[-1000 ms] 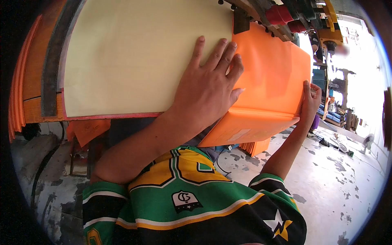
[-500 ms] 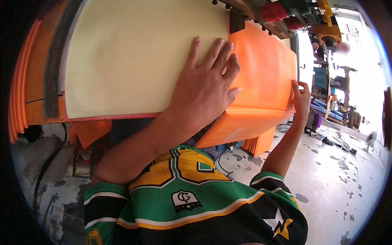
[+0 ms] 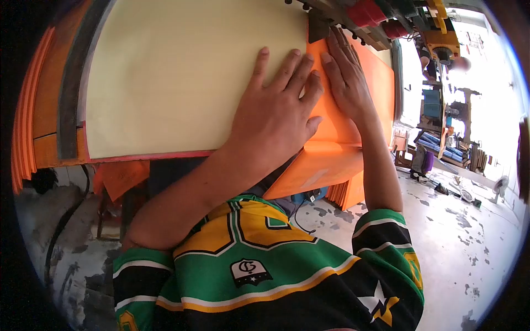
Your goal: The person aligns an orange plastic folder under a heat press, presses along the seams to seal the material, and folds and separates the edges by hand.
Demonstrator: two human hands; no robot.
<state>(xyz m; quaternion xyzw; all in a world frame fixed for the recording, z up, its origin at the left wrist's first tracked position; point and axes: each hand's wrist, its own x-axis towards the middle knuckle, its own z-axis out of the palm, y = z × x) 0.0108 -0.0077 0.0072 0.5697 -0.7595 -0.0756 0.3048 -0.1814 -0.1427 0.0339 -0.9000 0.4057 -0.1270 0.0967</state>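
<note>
My left hand [image 3: 279, 107] lies with fingers spread across the edge where a cream sheet [image 3: 165, 83] meets an orange sheet [image 3: 331, 127]. Pressed flat on the orange sheet is my right hand [image 3: 349, 80], its fingers stretched toward a dark metal plate [image 3: 318, 26] under a machine [image 3: 370, 33]. The fingertips reach close below the machine's dark bar; whether they touch it I cannot tell. The near part of the orange sheet folds down over the front edge, toward my lap. The cream sheet has a pink-red border along its near side.
A dark strip [image 3: 70, 94] runs along the left of the work surface. Folded orange sheets [image 3: 27, 110] hang at the far left, and more orange pieces [image 3: 345, 193] stand below. Blue bundles [image 3: 441, 146] and a fan [image 3: 501, 187] are at the right.
My right hand has left the right edge of the orange sheet and moved left and up, now flat near the metal plate. My left hand stays almost in place.
</note>
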